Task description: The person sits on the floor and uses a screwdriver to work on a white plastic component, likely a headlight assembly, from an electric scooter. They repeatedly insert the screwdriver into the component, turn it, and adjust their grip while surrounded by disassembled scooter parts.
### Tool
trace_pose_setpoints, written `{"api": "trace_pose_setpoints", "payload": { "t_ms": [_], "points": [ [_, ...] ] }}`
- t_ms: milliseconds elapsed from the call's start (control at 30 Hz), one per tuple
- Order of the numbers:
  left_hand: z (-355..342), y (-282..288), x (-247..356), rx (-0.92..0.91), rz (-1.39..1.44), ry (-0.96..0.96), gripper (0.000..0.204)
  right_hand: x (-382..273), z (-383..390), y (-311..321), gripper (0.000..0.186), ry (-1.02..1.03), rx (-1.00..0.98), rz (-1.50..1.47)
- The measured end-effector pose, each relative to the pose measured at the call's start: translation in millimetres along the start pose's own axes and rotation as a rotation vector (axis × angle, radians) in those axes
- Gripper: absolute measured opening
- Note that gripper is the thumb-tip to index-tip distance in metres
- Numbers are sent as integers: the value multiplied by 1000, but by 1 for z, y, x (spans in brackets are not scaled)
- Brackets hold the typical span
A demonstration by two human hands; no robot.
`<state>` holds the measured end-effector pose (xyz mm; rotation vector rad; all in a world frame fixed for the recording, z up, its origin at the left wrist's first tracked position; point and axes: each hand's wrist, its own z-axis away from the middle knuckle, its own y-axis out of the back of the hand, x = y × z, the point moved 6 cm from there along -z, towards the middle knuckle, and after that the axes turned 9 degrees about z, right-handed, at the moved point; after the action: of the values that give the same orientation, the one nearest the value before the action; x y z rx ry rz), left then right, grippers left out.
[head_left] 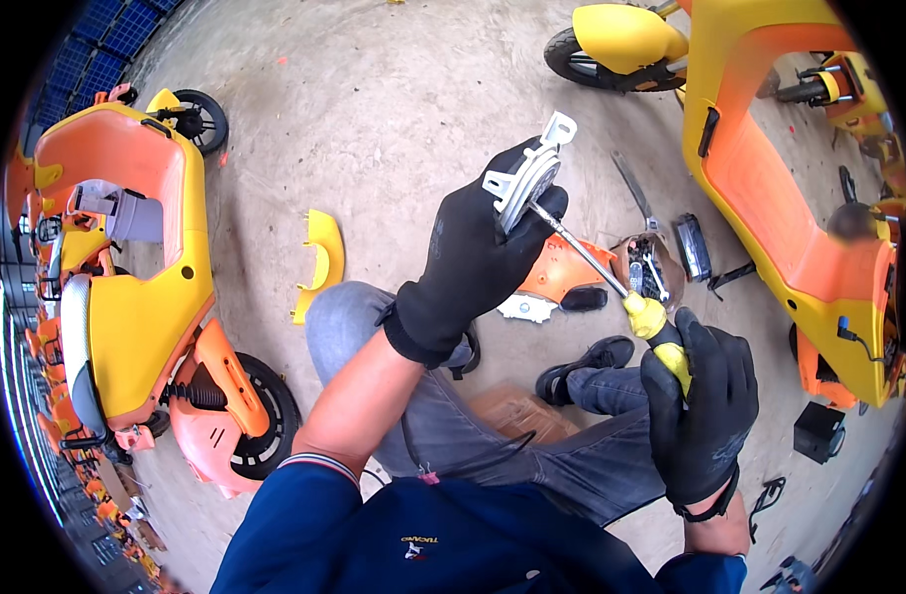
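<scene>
My left hand (463, 257), in a black glove, is closed around a white plastic part (522, 185) with a round body and slotted mounting tabs. A screwdriver (647, 317) with a yellow and black handle is gripped in my right hand (708, 406), also black-gloved. Its long shaft slants up and left to the round face of the white part, beside my left thumb. Whether the tip sits in a screw is too small to tell. Both hands are raised over my bent legs.
Yellow and orange scooters stand at left (136, 337) and right (740, 178). On the floor lie a curved yellow panel (324, 255), an orange panel (564, 269), a bag of tools (633, 259), a black case (691, 247) and a black box (817, 433). Cardboard (522, 414) lies between my legs.
</scene>
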<state>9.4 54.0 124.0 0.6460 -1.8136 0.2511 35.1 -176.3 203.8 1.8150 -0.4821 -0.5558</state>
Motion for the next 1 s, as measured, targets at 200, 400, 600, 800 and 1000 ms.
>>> {"api": "trace_pose_setpoints", "payload": {
  "t_ms": [200,400,600,800,1000],
  "points": [
    [3,1,5,-48,-23,-10,39,24,1,-26,28,-271,-278,-651],
    [5,-1,2,-25,69,-52,26,25,4,-33,23,-748,-606,-1145],
    [1,-1,-6,22,216,74,23,14,3,-17,36,-206,-140,-645],
    [3,1,-8,37,268,117,36,0,5,-5,53,20,-26,-106],
    [4,2,-11,32,271,157,41,-3,5,-5,53,6,-49,-94]
  ]
}}
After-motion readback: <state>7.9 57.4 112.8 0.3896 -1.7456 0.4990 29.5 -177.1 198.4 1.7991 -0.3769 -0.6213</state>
